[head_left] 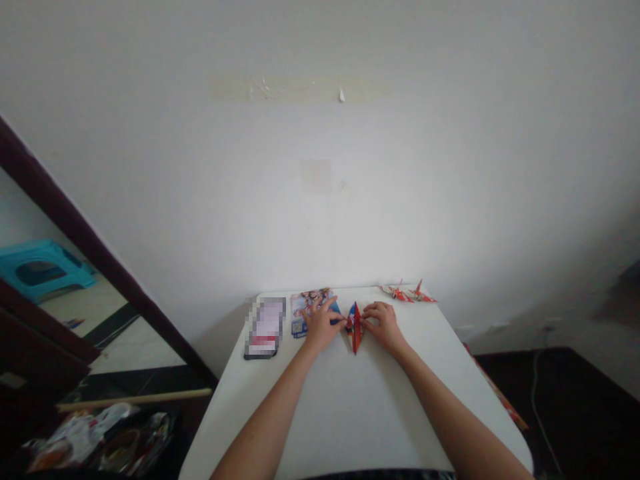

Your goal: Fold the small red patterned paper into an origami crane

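1. Folded paper diamond (355, 331) — on the white table (350, 413), between left hand (323, 322) and right hand (383, 323).
2. Each hand pinches a side edge.
3. Likely light, crisp, tearable — best held by folded edges.

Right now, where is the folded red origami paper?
In the head view, the folded red origami paper is below and just right of centre, over the white table, between the left hand and the right hand, right of the printed sheets.
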The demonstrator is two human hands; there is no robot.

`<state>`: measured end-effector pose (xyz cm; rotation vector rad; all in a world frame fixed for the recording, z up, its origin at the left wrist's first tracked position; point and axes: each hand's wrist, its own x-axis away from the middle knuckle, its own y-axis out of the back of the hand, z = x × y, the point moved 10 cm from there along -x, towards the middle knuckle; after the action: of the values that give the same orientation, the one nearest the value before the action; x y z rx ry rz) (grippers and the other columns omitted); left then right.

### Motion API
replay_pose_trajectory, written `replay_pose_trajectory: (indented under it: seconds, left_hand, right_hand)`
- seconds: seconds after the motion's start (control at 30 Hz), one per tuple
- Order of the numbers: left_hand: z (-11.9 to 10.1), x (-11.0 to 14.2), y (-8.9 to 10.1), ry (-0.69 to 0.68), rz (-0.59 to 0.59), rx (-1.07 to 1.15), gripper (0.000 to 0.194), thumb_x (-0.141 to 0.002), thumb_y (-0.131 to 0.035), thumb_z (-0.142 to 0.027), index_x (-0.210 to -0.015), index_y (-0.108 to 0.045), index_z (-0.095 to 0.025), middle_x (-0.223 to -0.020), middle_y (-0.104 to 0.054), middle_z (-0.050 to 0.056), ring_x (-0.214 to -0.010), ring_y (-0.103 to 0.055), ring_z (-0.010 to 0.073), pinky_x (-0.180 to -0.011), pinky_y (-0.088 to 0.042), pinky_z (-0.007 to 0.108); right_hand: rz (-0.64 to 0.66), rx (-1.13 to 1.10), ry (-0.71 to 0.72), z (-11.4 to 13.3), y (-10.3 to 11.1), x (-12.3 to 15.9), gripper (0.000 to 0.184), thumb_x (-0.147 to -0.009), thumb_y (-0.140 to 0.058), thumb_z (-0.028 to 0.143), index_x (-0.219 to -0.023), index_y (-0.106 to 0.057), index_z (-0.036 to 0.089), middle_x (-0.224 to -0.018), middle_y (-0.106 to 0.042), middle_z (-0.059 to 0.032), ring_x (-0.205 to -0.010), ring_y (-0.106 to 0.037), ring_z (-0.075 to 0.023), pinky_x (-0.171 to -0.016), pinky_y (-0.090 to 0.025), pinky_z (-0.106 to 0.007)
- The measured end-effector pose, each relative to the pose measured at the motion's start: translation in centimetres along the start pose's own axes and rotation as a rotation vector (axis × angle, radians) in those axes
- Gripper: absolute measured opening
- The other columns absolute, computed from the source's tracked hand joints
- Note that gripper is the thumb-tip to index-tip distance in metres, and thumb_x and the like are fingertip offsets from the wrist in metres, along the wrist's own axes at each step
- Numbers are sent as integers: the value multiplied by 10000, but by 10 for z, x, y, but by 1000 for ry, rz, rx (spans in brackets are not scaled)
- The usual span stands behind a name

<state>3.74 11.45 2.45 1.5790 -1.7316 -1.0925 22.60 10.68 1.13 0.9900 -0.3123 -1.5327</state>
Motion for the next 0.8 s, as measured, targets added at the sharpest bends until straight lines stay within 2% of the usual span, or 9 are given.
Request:
replay_pose_trajectory:
  seconds: [0.2,0.5,0.67,0.8]
  left_hand:
    - [-5,2,-5,-38,-7,5,49,-814,-759,-342,-812,-807,-338,-1553,-507,-67,-1514,-251,363,-1166,-77,786]
    - [-14,5,-14,-86,69,33,55,-798,-769,-330,-813,-819,-313,-1581,-472,-34,-1529,-214,372,-1209,-88,737]
    - [-15,6,-15,-105,56,34,40,-789,-782,-319,-794,-815,-298,-1573,-483,-26,-1528,-220,375,-1218,-67,733]
    - [-16,4,-15,-115,60,36,41,-794,-780,-326,-802,-818,-313,-1584,-467,-46,-1524,-229,374,-1217,-85,732]
  right_hand:
    - [-32,-46,6,2,3,0,139,-832,-686,354,-893,-794,291,-1083,-730,-47,-1135,-602,-255,-1041,-389,-420]
    - [-72,-123,13,4,7,-1,201,-805,-671,364,-961,-771,286,-1101,-732,-50,-1139,-596,-258,-1061,-377,-444]
    - [-101,-114,-40,2,7,-2,175,-794,-642,366,-895,-761,285,-1083,-741,-42,-1154,-583,-273,-1084,-346,-477]
    - [-106,-51,-44,5,8,-3,187,-820,-617,399,-880,-754,287,-1071,-746,-38,-1132,-585,-272,-1064,-364,-468]
